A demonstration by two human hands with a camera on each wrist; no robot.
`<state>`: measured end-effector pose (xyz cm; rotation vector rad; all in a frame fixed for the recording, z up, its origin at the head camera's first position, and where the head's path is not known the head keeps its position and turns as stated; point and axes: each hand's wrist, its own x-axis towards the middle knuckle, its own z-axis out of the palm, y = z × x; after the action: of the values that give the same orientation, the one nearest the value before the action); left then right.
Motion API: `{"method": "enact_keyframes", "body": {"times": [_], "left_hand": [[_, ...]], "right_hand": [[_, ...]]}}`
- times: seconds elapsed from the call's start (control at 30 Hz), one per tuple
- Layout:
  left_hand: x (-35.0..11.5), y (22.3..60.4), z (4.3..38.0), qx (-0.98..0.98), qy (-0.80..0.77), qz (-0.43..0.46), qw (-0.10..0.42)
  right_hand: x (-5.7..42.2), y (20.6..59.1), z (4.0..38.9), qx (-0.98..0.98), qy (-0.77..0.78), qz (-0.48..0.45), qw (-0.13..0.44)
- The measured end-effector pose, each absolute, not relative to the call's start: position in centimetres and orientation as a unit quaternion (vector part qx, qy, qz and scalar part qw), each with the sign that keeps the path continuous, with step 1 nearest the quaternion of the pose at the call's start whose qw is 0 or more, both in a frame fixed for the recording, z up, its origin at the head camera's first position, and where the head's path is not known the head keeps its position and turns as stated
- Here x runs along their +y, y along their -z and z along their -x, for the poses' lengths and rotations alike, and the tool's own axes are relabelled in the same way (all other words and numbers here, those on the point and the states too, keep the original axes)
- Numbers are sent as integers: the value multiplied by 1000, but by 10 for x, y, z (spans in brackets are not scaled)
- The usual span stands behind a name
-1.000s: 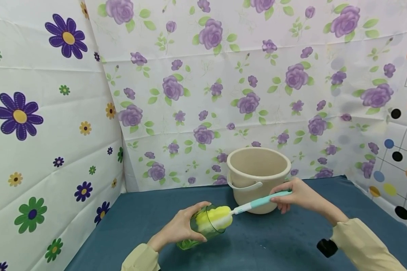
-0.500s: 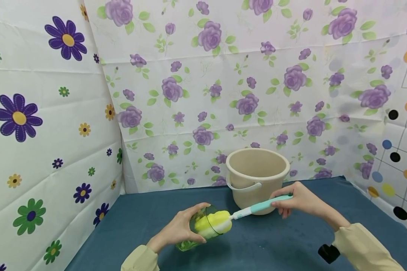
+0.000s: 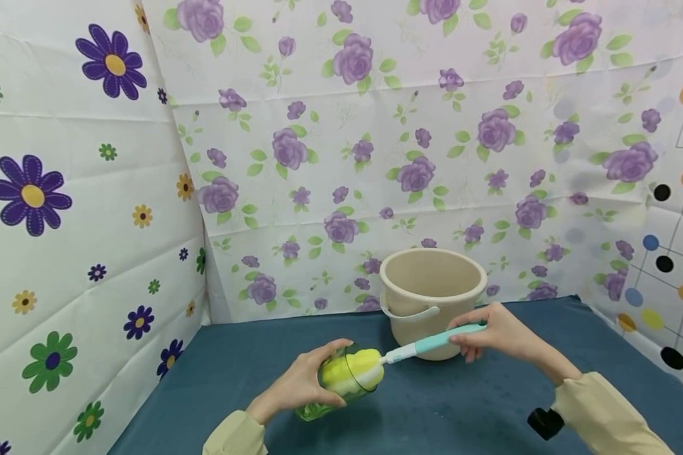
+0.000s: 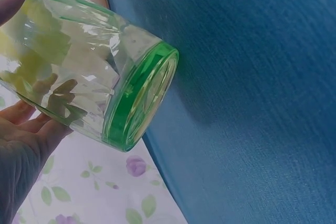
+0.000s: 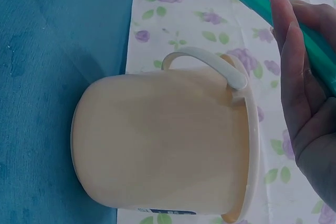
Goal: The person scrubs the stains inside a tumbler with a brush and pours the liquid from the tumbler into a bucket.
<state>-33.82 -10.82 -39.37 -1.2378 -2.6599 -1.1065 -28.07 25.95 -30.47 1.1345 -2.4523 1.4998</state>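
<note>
My left hand grips a clear green glass round its side, tilted with the mouth toward the right. Its thick green base faces down and left, over the blue cloth. A yellow sponge brush head fills the upper part of the glass, its end showing at the mouth. From it a white and turquoise brush handle runs up to the right. My right hand holds that handle near its far end, between thumb and fingers.
A beige bucket with a pale carrying handle stands at the back, just behind the brush handle. Dark blue cloth covers the table. Flowered sheets hang behind it and at the sides.
The right hand draws the brush slightly down, then pushes it left, so the sponge sits a little deeper in the glass. The left hand keeps its grip in almost the same place.
</note>
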Motion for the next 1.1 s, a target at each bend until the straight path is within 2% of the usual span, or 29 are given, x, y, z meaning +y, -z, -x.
{"method": "enact_keyframes", "body": {"times": [0.8,1.1], "left_hand": [[-107,392,338,-843,360,399,-9],[-107,393,339,-843,358,400,-12]], "right_hand": [[260,300,284,-809,-469,-353,44],[267,299,283,-816,-463,-346,30]]}}
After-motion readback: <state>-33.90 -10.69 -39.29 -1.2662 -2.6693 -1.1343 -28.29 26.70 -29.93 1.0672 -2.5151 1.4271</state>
